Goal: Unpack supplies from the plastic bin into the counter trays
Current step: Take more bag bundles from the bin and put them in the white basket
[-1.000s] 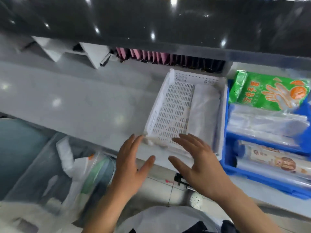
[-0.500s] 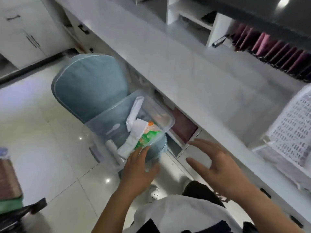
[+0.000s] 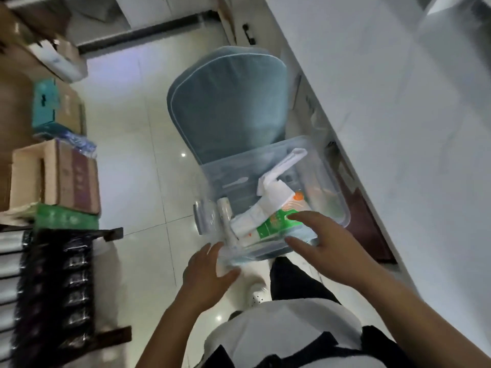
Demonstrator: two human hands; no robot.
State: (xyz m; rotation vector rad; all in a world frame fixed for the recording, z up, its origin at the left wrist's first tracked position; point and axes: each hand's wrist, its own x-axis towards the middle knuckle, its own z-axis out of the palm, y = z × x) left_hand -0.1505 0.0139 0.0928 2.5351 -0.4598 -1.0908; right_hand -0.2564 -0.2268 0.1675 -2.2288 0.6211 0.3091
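A clear plastic bin (image 3: 334, 181) rests on the seat of a blue-grey chair (image 3: 228, 102). Inside it lie a green glove packet (image 3: 276, 225), white folded packs (image 3: 273, 197), a plastic roll (image 3: 225, 216) and a white spoon (image 3: 235, 181). My left hand (image 3: 210, 272) is spread open at the bin's near left corner, touching its wall. My right hand (image 3: 326, 245) hovers open over the bin's near right side, fingertips just above the green packet. Neither hand holds anything. The counter trays are out of view.
The white counter (image 3: 398, 102) runs along the right, its edge next to the bin. Cardboard boxes (image 3: 61, 176) and a green box (image 3: 63, 217) stack at the left. A dark rack (image 3: 53, 288) stands at the lower left. Glossy tiled floor (image 3: 138, 155) lies between them and the chair.
My view swung left from the counter trays down to the bin on the chair. Both hands moved from the white tray's edge to the bin, the right one now over the green packet.
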